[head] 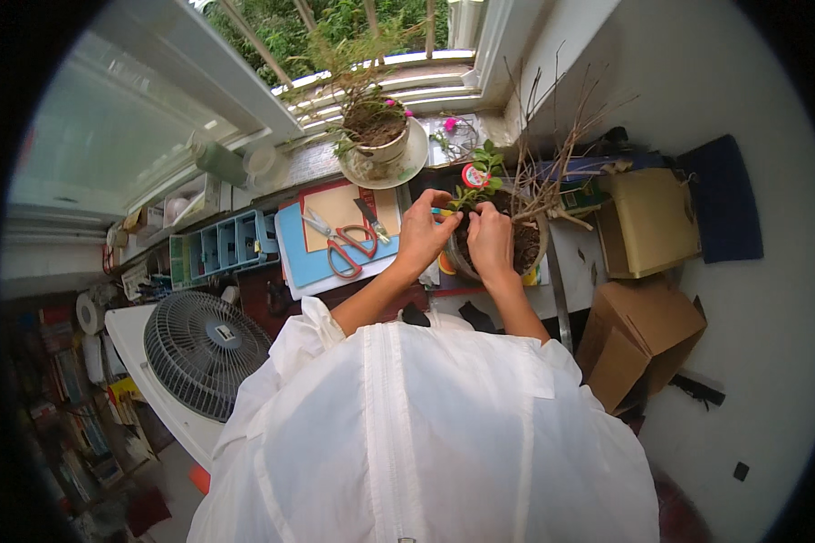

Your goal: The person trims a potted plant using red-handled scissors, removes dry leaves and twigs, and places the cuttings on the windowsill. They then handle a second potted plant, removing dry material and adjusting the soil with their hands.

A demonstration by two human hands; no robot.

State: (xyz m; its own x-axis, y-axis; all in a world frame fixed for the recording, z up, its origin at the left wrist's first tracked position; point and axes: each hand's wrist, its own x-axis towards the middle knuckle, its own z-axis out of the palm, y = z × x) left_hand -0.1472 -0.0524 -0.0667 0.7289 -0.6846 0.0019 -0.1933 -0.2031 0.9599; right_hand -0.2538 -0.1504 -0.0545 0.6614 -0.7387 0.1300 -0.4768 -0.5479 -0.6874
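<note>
My left hand and my right hand meet at the low leaves of a small green plant, over the left part of a round pot of soil. The fingertips of both are bent close to the stem; whether they pinch it is not clear. Bare branches rise from the pot's right side. A red and white round tag sits among the leaves. Left of my left hand, red-handled scissors and a black-handled tool lie on paper and a blue folder.
On the sill a potted plant stands on a white saucer. A blue divided tray and a fan are at the left. Cardboard boxes stand at the right, beside the wall. Window bars are ahead.
</note>
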